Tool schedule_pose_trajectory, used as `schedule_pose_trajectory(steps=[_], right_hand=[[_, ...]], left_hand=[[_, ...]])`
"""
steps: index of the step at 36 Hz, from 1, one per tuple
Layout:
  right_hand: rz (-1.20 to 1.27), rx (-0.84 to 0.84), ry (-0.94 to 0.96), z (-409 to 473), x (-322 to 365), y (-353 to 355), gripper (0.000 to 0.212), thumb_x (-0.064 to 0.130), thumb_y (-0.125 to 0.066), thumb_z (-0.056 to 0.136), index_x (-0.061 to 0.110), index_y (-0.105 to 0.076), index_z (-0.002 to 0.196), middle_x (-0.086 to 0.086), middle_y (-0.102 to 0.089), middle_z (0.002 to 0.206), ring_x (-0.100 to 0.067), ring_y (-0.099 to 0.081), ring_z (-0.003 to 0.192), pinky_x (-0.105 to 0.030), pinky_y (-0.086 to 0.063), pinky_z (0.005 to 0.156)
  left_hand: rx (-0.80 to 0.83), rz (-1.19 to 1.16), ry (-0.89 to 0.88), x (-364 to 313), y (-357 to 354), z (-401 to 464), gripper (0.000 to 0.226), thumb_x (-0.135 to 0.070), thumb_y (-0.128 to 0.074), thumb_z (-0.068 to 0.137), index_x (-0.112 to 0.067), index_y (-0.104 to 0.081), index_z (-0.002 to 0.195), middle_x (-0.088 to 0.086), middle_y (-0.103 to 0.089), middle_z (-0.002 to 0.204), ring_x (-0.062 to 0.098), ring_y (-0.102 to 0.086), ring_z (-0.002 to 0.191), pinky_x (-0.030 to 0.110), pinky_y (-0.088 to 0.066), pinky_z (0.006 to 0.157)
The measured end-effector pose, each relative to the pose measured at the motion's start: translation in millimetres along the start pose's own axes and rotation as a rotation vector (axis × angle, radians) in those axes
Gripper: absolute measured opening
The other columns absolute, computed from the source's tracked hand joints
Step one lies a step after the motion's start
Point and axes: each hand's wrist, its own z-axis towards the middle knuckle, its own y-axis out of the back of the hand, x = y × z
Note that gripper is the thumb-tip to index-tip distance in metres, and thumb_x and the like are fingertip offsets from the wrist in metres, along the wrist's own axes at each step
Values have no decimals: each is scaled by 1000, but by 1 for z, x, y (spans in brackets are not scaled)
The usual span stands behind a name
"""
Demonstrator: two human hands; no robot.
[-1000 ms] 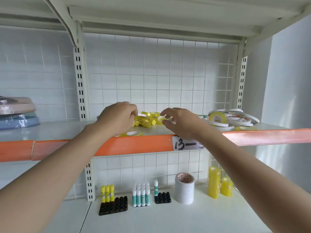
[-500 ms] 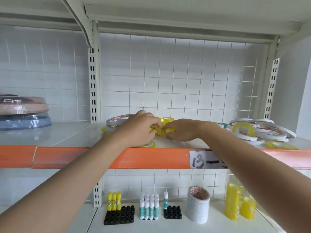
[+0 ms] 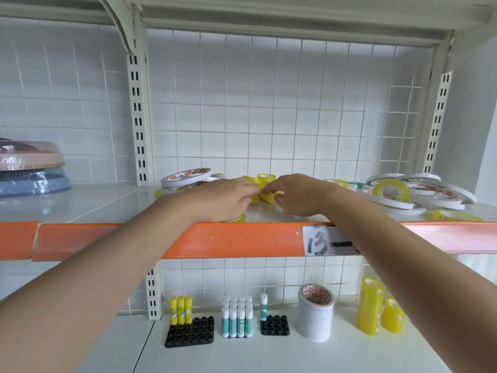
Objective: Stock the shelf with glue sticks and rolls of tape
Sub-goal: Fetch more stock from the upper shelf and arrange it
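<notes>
The left hand [image 3: 223, 200] and right hand [image 3: 295, 195] both curl round small yellow tape rolls [image 3: 265, 193] on the upper shelf [image 3: 236, 239], between the flat white rolls [image 3: 185, 177] and the loose pile [image 3: 419, 193]. Best lift them together, squarely, without nudging neighbours off the edge.

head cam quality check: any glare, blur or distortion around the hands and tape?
Head view: strong wide-angle bowing of the shelf uprights and orange shelf edge; soft glare on the glossy upper shelf; the left hand and right hand are slightly soft, hiding how they hold the small yellow tape rolls; lighting is even and diffuse.
</notes>
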Motion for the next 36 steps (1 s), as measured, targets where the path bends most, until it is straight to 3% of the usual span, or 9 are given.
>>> schedule_pose_trajectory(steps=[3,6,11,14,17,20,23,30,36], right_hand=[[47,-99,-3,-2,-1,1,31,25,-40,99,26,-60,123,1,-55,130,-20,-49,118,-32,-42,98],[61,-171,-30,-1,-4,-1,18,38,-53,93,24,-58,101,2,-61,107,-19,-55,98,-36,-48,87],[107,-150,-97,-3,-7,-1,33,44,-64,85,23,-50,107,2,-58,91,-18,-55,84,-34,-45,75],[100,-147,-108,-3,-8,-1,33,37,-62,87,22,-53,115,6,-50,90,-17,-51,89,-30,-40,73],[70,-155,-112,-4,-10,-1,31,30,-59,89,19,-57,117,5,-49,95,-17,-48,92,-28,-36,73],[94,-232,-137,-4,-10,-1,26,28,-59,88,18,-61,112,3,-51,92,-18,-48,90,-28,-38,71],[182,-330,-171,-3,-11,1,22,28,-62,84,17,-64,102,2,-57,91,-19,-53,86,-28,-41,66],[336,-540,-175,0,-12,7,23,30,-64,84,8,-62,87,-5,-66,83,-24,-59,78,-33,-47,66],[522,-761,-68,-23,-4,28,17,28,-62,89,13,-60,97,11,-61,69,-5,-48,52,-14,-35,46]], left_hand=[[-15,9,16,2,-1,0,43,-11,-31,101,-26,-51,137,-1,-53,134,20,-48,123,37,-38,100],[-101,-108,10,7,-3,-1,45,-7,-33,97,-31,-60,123,-9,-60,126,15,-54,116,36,-44,98],[-216,-176,-67,3,1,-5,40,-1,-43,95,-24,-60,124,-6,-55,120,11,-51,115,24,-37,99],[-129,-4,-48,1,6,0,45,-9,-48,96,-25,-49,138,-5,-47,135,11,-43,125,19,-31,96],[12,158,10,-1,13,11,49,-15,-49,95,-26,-43,143,-3,-46,142,19,-44,127,27,-37,100],[109,209,25,-4,20,19,39,-22,-55,90,-33,-56,128,-1,-58,125,22,-56,107,41,-48,91],[92,281,5,-7,22,23,29,-24,-59,87,-33,-62,114,-5,-60,114,22,-58,99,42,-51,84],[-121,195,-6,-9,12,23,20,-33,-55,94,-22,-49,109,-2,-60,102,24,-56,90,36,-46,75],[-570,-311,-6,-23,36,6,13,-22,-57,93,-18,-48,103,2,-65,84,28,-63,81,43,-52,76]])
